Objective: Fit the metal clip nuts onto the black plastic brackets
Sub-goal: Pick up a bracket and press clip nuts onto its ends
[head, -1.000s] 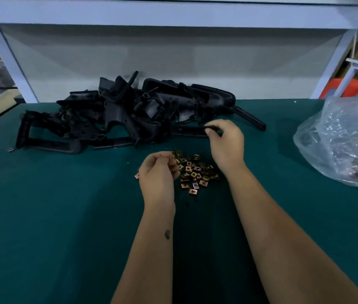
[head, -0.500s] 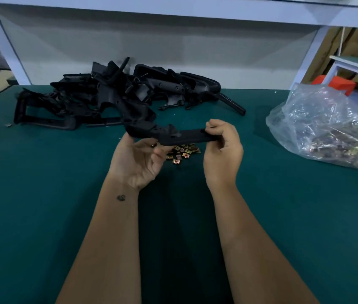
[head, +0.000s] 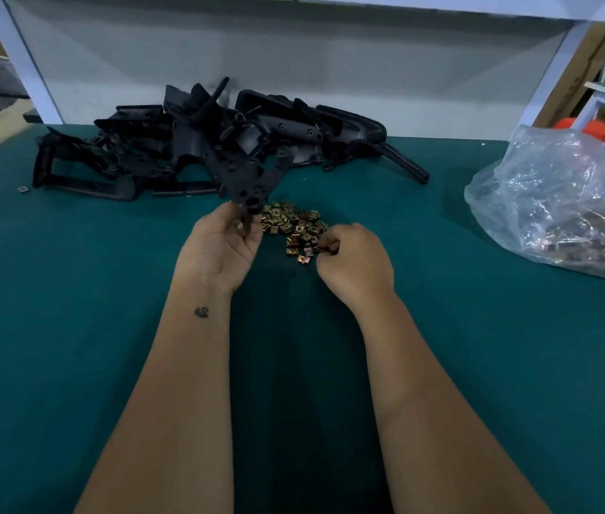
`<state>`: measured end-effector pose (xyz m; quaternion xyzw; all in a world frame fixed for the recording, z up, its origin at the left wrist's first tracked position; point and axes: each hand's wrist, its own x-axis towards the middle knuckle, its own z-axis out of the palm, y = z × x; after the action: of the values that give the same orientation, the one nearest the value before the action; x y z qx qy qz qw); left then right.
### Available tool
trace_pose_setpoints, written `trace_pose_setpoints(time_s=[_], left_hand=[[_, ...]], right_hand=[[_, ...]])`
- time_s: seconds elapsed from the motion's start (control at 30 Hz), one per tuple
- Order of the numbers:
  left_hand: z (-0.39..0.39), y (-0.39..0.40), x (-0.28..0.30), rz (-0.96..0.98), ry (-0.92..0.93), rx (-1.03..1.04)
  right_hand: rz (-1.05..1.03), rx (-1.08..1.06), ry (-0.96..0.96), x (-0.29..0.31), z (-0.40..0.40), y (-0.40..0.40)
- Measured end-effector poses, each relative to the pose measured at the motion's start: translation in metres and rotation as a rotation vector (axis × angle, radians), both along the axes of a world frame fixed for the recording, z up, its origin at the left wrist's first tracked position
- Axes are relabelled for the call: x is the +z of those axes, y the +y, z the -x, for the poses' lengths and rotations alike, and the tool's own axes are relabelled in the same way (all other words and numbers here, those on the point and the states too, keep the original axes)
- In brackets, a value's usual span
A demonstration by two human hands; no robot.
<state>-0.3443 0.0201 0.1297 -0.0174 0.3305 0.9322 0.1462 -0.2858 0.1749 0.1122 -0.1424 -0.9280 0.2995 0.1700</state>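
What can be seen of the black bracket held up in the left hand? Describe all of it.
The black bracket looks like matte moulded plastic, a flat, irregular plate pierced by several round holes, with a narrower arm rising up and to the right. It is held tilted above the green table, in front of the bracket pile. The left hand pinches its lower end; nothing else visibly touches it. No clip nut shows on it.

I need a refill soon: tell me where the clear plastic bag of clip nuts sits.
In the head view, the clear plastic bag lies at the far right of the green table, right of the loose clip nuts and the right hand.
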Motion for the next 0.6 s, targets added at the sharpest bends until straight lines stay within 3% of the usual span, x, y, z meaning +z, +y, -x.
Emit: trace_pose_setpoints(time_s=[0.43,0.5,0.6], left_hand=[[0.005,0.024,-0.010,0.171,0.053,-0.063],[0.006,0.025,-0.011,0.186,0.069,-0.035],[0.006,0.026,-0.012,0.178,0.075,0.014]], right_hand=[[-0.070,-0.003,0.017,-0.003,0.009,0.002],[0.106,-0.021,0.100,-0.003,0.009,0.001],[0.533,-0.020,0.280,0.001,0.009,-0.003]])
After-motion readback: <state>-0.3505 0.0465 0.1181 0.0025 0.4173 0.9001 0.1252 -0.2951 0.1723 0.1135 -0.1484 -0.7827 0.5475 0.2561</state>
